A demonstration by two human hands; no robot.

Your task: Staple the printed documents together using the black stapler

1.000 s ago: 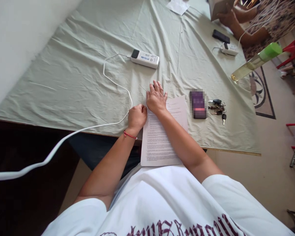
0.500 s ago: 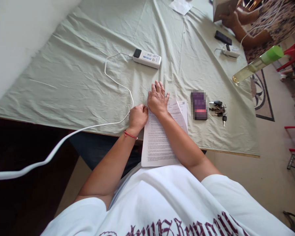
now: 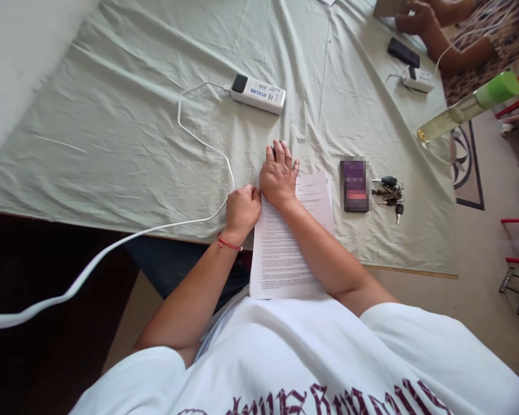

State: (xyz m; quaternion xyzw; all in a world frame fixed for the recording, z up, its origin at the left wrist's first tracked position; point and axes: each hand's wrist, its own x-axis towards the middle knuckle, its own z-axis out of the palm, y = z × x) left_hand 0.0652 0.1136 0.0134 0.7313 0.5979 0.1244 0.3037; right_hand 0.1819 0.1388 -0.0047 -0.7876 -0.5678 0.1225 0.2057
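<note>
A thin stack of printed sheets of paper (image 3: pixel 285 262) lies over the table's near edge and reaches to my white shirt. My right hand (image 3: pixel 279 176) rests flat on the upper left corner of the stack, fingers stretched forward past its top edge. Beside it, my left hand (image 3: pixel 243 210), with a red string bracelet (image 3: pixel 229 242) at the wrist, is closed at the stack's left edge. Its thumb and curled fingers meet the paper there; the fingertips are hidden. My right forearm crosses over the printed text.
A white power bank (image 3: pixel 258 94) with a white cable (image 3: pixel 145 229) lies ahead. To the right are a blurred phone (image 3: pixel 355 184), keys (image 3: pixel 389 193) and a green-capped bottle (image 3: pixel 467 108). At the far right, another person's hands (image 3: pixel 419 23) hold a box-like object near a dark phone (image 3: pixel 403 53).
The top sheet's right side, earlier slanting away from the sheets beneath, now lies flatter and covers more of them. Both hands stay nearly in place. The view has shifted slightly.
</note>
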